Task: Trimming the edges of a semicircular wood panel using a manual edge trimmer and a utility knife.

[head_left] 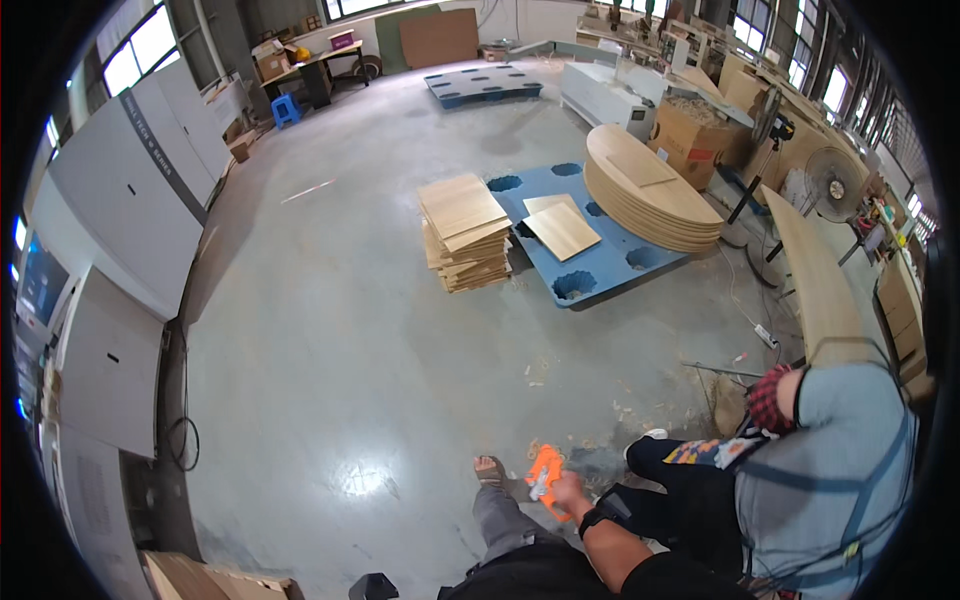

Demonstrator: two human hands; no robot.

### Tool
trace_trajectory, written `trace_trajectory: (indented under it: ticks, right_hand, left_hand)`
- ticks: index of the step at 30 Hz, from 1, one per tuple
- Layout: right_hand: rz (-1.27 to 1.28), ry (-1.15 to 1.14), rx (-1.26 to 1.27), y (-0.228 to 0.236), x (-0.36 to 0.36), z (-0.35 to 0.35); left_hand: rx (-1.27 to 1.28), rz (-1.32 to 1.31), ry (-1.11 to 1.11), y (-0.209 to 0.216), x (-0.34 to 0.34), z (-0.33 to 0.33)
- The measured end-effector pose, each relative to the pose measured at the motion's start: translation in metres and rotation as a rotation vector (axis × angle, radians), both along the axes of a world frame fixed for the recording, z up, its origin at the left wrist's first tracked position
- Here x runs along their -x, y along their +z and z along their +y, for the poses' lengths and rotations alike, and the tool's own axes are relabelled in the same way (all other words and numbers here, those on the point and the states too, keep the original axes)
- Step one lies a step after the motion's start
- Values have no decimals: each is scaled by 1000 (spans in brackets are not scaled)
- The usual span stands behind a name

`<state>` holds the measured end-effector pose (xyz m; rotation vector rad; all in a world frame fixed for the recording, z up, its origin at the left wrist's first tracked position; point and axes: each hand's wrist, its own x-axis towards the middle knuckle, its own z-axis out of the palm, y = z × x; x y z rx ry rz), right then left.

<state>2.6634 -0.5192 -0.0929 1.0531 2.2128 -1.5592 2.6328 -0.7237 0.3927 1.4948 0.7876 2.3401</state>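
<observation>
Orange plastic is seen low in the head view: an orange tool [546, 478] is gripped by the right hand [568, 490], whose fingers are closed around its lower part. The long axis of the tool runs from the hand up and a little to the left, so its far end is pointed toward the sandalled foot [489, 468] and the grey floor [340, 340] beyond. What kind of tool it is cannot be told. The left hand is not seen in the picture. Just beside the right arm, a crouching person [800, 470] in a grey shirt is seen. Farther away, a stack of wooden boards [465, 232] is placed beside a blue pallet [590, 265].
</observation>
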Motion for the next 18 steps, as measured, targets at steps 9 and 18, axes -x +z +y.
trace_trajectory:
  ticks: [9,18]
  right_hand:
    - [-240,201,-311,49,235,18]
    - [-68,15,-179,31,457,-34]
  left_hand:
    - [507,606,716,76,256,-80]
    - [582,658,945,71,503,-183]
